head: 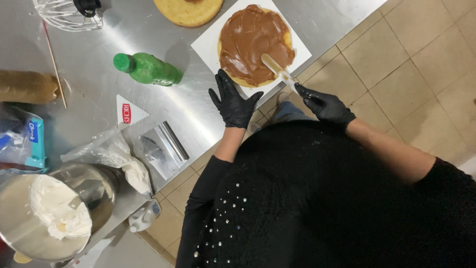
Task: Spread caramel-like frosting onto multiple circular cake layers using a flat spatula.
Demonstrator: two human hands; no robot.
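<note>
Spatula pinched by its handle in my right hand, blade flat on the brown-spread cake layer at twelve o'clock on the desk; my left hand, fingers spread, presses beside the white board. Best kept shallow, strokes light.

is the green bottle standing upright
No, the green bottle lies on its side on the steel table, left of the cake.
</note>
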